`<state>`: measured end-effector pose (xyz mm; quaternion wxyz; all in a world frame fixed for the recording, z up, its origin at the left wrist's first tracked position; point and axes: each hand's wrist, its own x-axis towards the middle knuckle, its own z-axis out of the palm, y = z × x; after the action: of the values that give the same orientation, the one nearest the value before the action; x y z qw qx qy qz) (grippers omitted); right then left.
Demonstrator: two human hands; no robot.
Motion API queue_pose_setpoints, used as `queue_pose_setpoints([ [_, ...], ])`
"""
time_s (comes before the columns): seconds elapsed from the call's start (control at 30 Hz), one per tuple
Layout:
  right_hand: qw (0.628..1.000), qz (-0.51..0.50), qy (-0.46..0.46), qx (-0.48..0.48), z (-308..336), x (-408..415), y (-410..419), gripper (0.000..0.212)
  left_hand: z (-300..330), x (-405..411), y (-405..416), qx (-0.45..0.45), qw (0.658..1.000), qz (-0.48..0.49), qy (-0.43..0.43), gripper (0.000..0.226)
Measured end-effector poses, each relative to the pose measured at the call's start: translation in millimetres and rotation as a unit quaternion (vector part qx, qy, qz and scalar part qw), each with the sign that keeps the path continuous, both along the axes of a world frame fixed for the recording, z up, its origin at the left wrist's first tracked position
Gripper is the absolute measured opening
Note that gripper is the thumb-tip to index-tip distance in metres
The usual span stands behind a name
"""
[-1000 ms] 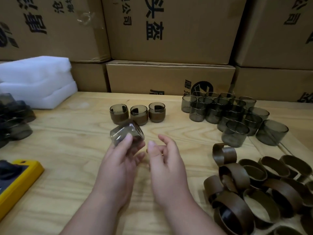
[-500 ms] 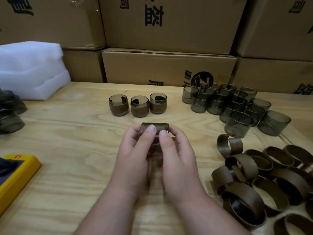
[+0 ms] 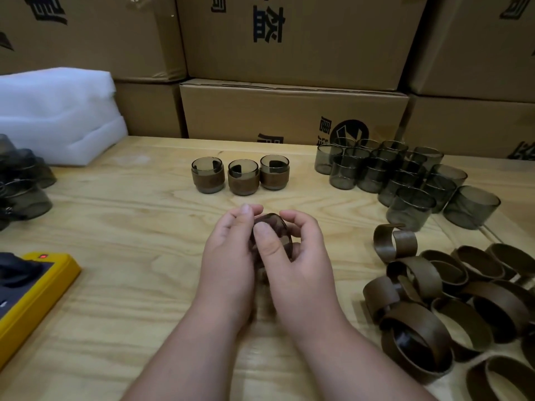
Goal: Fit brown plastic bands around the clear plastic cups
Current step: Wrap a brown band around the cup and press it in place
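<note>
Now your left hand (image 3: 231, 250) and right hand (image 3: 295, 256) both grip one cup (image 3: 273, 227) at frame centre | band on it probably, blurred | loose bands (image 3: 434, 299) lower right.

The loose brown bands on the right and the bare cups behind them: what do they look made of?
The loose brown bands look like thin matte plastic, possibly leather-textured: they are split strips that hold a curl, with a dull surface. The bare cups look like smoky clear plastic, though glass can't be ruled out: the table shows through their glossy walls.
</note>
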<state>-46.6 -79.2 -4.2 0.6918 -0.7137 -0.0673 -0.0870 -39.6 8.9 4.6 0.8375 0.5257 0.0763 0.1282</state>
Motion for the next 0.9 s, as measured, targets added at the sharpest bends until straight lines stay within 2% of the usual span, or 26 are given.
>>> queue_pose_setpoints([
  [0.13,0.996,-0.063,0.014,-0.053,3.4,1.7,-1.9,0.065,1.0,-2.1,-3.1,0.026,0.999,0.029,-0.034,0.022],
  [0.27,0.994,-0.063,-0.009,-0.086,7.2,-1.4,-2.4,0.057,0.4,-3.2,-5.0,0.019,0.997,0.026,-0.073,0.03],
  [0.47,0.995,-0.049,-0.022,-0.081,4.3,0.4,-3.4,0.041,1.6,-2.6,-2.7,-0.002,0.998,-0.017,-0.06,0.019],
  [0.6,0.995,-0.019,-0.085,-0.057,4.6,-2.6,-1.0,0.033,3.3,-2.3,-0.9,-0.034,0.999,-0.03,-0.024,0.028],
  [0.7,0.989,0.023,-0.138,-0.049,4.0,-4.4,-2.4,0.057,7.9,-2.3,-1.8,-0.069,0.996,-0.064,0.003,0.043],
  [0.77,0.989,0.035,-0.136,-0.045,2.3,-5.1,-2.8,0.064,9.5,-1.8,-1.4,-0.075,0.994,-0.074,0.007,0.049],
  [0.83,0.992,0.022,-0.112,-0.052,2.3,-5.9,-1.8,0.055,10.2,-2.5,-0.4,-0.088,0.993,-0.075,0.001,0.041],
  [0.9,0.993,-0.013,-0.072,-0.092,3.5,-6.1,-2.1,0.064,8.8,-2.9,-0.6,-0.086,0.994,-0.066,-0.013,0.025],
])
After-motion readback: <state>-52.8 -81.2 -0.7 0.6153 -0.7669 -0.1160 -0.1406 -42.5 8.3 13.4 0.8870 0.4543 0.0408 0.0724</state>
